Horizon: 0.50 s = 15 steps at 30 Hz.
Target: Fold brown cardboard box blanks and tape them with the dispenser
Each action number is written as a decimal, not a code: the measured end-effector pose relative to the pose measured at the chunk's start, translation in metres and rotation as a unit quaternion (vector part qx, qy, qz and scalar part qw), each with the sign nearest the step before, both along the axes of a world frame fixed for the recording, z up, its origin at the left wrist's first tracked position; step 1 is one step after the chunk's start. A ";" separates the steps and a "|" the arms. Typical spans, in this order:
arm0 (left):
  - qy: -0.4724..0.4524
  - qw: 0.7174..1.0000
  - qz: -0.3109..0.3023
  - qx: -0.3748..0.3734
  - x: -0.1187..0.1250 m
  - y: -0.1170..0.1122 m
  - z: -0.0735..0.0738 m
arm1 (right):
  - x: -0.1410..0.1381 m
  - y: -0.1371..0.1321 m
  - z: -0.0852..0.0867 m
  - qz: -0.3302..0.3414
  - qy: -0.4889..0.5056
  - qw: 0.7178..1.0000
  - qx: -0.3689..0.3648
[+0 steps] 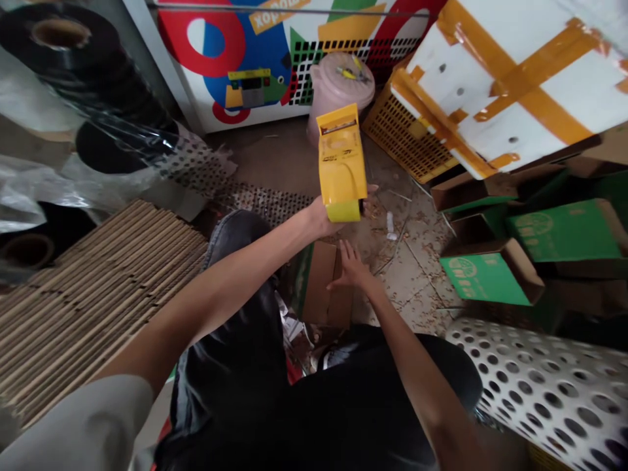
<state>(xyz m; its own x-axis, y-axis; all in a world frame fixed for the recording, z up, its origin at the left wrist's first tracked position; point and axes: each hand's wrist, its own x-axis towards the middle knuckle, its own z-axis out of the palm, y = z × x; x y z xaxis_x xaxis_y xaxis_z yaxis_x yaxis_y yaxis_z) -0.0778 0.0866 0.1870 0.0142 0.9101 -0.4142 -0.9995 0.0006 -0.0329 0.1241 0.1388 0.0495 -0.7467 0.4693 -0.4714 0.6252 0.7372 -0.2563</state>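
The carton [318, 281] sits between cardboard stack [103, 297], left, and basket [537, 389], right.

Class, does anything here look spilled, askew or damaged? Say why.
Yes. Small brown bits lie scattered across the floor beyond the right hand, looking spilled or dropped. The taped white foam box looks worn: several dark spots, possibly holes, mark its face.

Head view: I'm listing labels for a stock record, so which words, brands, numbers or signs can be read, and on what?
"хоро…": orange strip on the colourful panel, its end cut off by the top edge.
Yellow tape dispenser: black print, too blurred to read.
Green cartons: pale print and round emblems, too blurred to read.
Control unit: markings too small to read.
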 end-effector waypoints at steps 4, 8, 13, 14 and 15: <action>-0.015 1.000 -0.014 0.005 -0.001 0.001 -0.002 | 0.001 0.009 -0.038 0.025 0.067 0.997 0.015; -0.031 0.999 -0.010 -0.019 -0.001 0.000 0.001 | -0.007 0.022 -0.045 -0.004 0.097 0.995 0.023; -0.035 0.999 -0.024 -0.030 0.002 -0.001 0.000 | -0.019 0.023 -0.045 -0.056 0.097 0.993 0.047; -0.036 0.998 -0.024 -0.037 0.003 -0.002 0.000 | -0.020 0.020 -0.045 -0.065 0.098 0.992 0.053; -0.036 0.998 -0.021 -0.045 0.004 -0.002 0.000 | -0.021 0.017 -0.044 -0.073 0.099 0.991 0.058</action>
